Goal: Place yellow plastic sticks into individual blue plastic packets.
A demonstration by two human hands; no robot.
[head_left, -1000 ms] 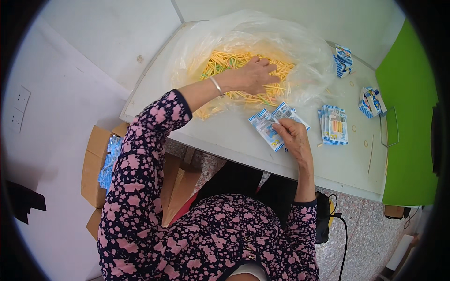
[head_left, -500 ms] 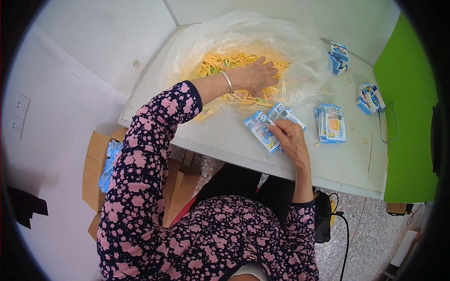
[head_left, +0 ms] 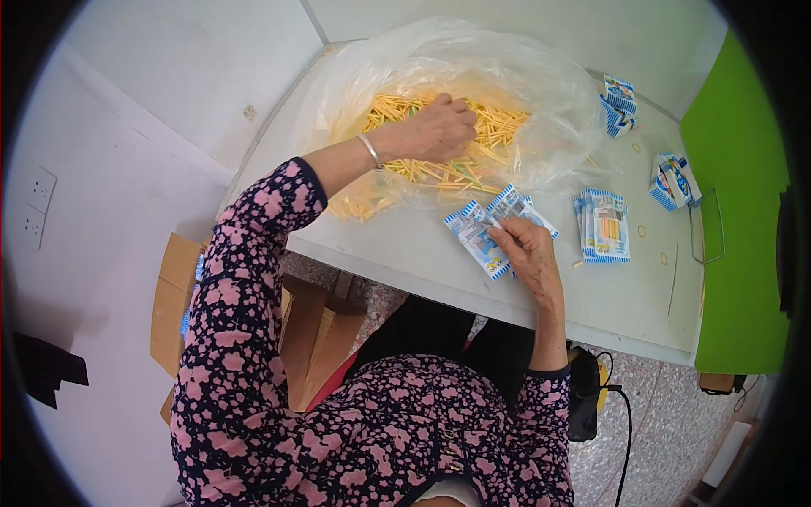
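Note:
A large see-through plastic bag [head_left: 562,127] lies spread on the white table, with a heap of thin yellow sticks [head_left: 503,125] in its mouth and a few green ones among them. My left hand [head_left: 435,131] is over the heap, its fingers curled downward; what they hold, if anything, is hidden. Near the table's front edge, my right hand [head_left: 528,253] pinches a blue-and-white striped packet [head_left: 473,237] between thumb and fingers. Another such packet [head_left: 511,204] lies partly behind it, and I cannot tell whether it is held too.
Right of my right hand lies a stack of filled packets [head_left: 606,226]. Beyond are bundled packets [head_left: 672,182], more packets [head_left: 618,106], rubber bands [head_left: 641,231] and a wire stand [head_left: 718,226] by a green panel [head_left: 739,186]. Cardboard boxes [head_left: 175,279] stand below left.
My left hand has moved left over the heap, and its spread fingers have curled in. The right hand keeps its pinch on the packet. The view has shifted slightly.

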